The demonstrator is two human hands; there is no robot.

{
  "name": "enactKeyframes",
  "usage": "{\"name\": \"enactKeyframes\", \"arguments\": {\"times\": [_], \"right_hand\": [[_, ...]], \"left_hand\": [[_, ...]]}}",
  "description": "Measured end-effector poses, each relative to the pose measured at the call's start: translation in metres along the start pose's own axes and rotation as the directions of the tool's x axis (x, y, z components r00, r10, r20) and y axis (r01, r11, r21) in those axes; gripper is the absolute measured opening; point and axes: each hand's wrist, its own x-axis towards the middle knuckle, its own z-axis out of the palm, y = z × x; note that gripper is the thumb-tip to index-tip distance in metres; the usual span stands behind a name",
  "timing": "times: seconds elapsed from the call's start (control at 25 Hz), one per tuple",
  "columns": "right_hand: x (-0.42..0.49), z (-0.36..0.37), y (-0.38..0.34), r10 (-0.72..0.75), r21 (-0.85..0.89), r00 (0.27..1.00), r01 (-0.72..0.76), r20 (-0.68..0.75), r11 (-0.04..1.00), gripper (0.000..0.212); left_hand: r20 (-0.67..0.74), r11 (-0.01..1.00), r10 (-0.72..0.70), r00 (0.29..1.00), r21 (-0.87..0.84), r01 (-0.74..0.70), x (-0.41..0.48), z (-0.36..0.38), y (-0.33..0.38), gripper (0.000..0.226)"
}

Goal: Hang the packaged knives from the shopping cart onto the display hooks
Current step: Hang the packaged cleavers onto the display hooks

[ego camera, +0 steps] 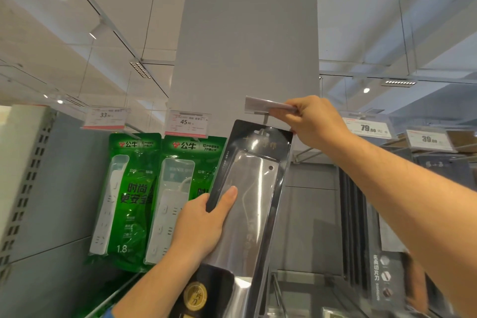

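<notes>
A grey pillar (245, 46) fills the middle of the view, and the display hooks stand out from it at head height, so the person works with both arms raised. To the left hang two green power-strip packs (134, 196), each under its own price tag (186, 122), which shows how goods sit here: slot over hook, tag in front. The knife pack (249, 204), long and black with a clear blister over the blade, leans with its top toward the hook (263, 121); the hang slot looks just on the hook's tip, though this is hard to tell. The left hand (204, 224) clasps the pack's left edge, thumb across the blister, to steer it. The right hand (313, 121) pinches the tag holder (268, 105) and tilts it up, likely to clear the way
</notes>
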Motion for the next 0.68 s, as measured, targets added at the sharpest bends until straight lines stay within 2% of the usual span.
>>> {"name": "enactKeyframes", "arguments": {"times": [0.16, 0.32, 0.44, 0.56, 0.68], "right_hand": [[0.000, 0.000, -0.001, -0.006, -0.004, 1.000, 0.006, 0.003, 1.000, 0.033], [0.000, 0.000, -0.001, -0.001, 0.000, 1.000, 0.001, 0.007, 1.000, 0.034], [0.002, 0.003, -0.001, 0.015, 0.006, 1.000, -0.016, 0.013, 1.000, 0.033], [0.002, 0.002, -0.002, 0.026, -0.007, 0.999, -0.026, 0.023, 1.000, 0.033], [0.001, -0.002, -0.002, 0.013, -0.038, 1.000, -0.012, 0.012, 0.999, 0.037]], "left_hand": [[0.010, 0.999, -0.001, 1.000, 0.037, 0.001, -0.001, -0.002, -0.001, 0.094], [0.008, 0.995, 0.016, 1.000, 0.099, -0.016, 0.000, -0.010, 0.004, 0.081], [0.013, 0.978, 0.083, 0.996, 0.188, -0.084, -0.003, -0.015, 0.010, 0.064], [0.038, 0.938, 0.137, 0.990, 0.316, -0.142, -0.006, -0.009, 0.018, 0.066], [-0.018, 0.985, 0.051, 0.999, 0.168, -0.047, 0.001, -0.014, 0.022, 0.069]]}}
